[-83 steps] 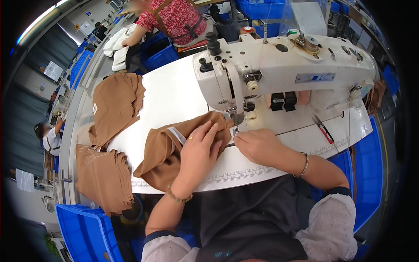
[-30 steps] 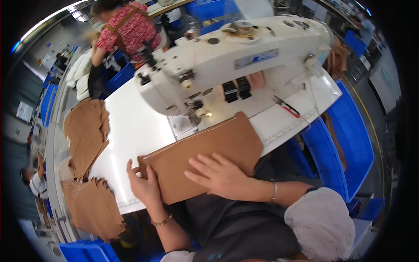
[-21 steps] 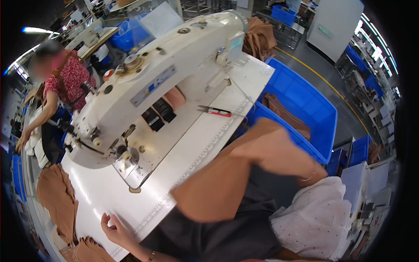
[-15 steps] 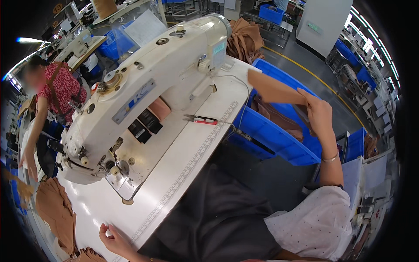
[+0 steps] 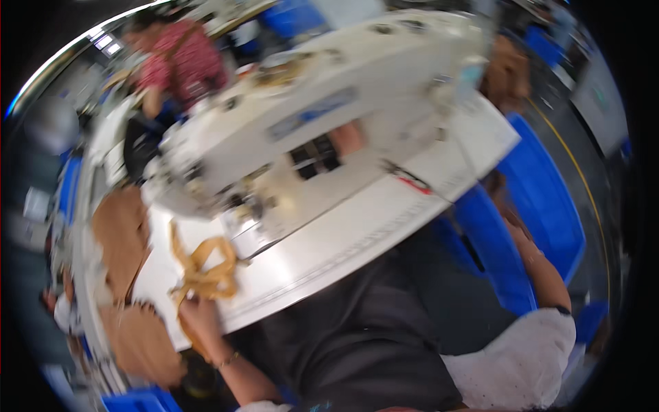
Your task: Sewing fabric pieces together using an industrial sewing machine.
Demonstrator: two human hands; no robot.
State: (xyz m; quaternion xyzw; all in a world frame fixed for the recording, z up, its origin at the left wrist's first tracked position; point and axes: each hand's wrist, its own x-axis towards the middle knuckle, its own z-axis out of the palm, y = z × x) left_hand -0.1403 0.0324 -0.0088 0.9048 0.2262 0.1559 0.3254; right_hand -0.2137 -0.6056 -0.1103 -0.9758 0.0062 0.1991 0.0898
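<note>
My left hand (image 5: 199, 317) is closed on a loosely looped yellow fabric strip (image 5: 218, 271) at the near left of the sewing machine's white table (image 5: 322, 257). My right arm reaches into the blue bin (image 5: 549, 192) right of the table. The right hand (image 5: 516, 230) is down beside brown fabric (image 5: 495, 185) in there; blur and the bin wall hide its fingers, so whether it holds anything is unclear. The white sewing machine (image 5: 309, 103) stands across the table. Red-handled thread snips (image 5: 410, 180) lie on the tabletop, behind the front edge.
Brown fabric pieces (image 5: 120, 240) are heaped at the table's left end, with more brown cloth (image 5: 141, 343) nearer me. Dark and pink pieces (image 5: 316, 156) lie under the machine arm. A person in a red patterned top (image 5: 182, 65) works beyond the machine at left.
The view has swung left and blurred. My left hand, empty before, now has the yellow strip. My right hand has lowered into the bin; the brown piece it held up is no longer raised.
</note>
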